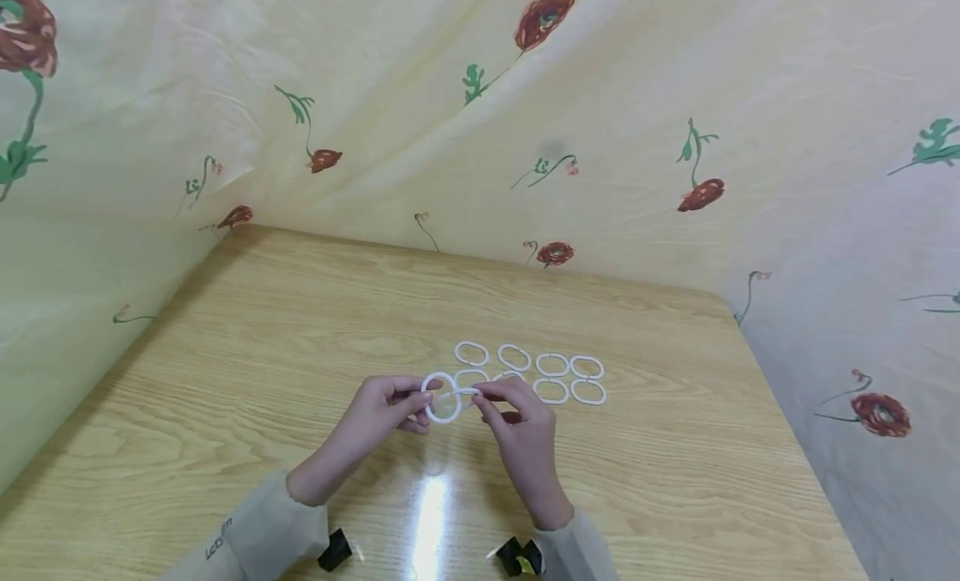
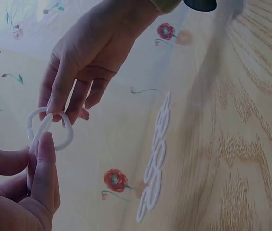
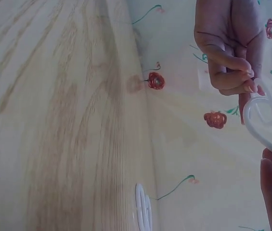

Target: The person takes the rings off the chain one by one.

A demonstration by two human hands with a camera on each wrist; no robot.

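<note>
Both hands are raised over the table, close together, with white oval plastic links between them. My left hand pinches one link between thumb and fingers, its face turned toward the head camera. With thumb and forefinger, my right hand pinches a second link, seen nearly edge-on, which crosses the first. In the left wrist view the right-hand link appears round, and the left fingers hold the narrow one. Whether the two links are joined, I cannot tell.
Just beyond the hands, several more white links lie flat in two rows on the wooden table. A flower-patterned cloth hangs along the back and sides. Bright light reflects off the tabletop between the forearms.
</note>
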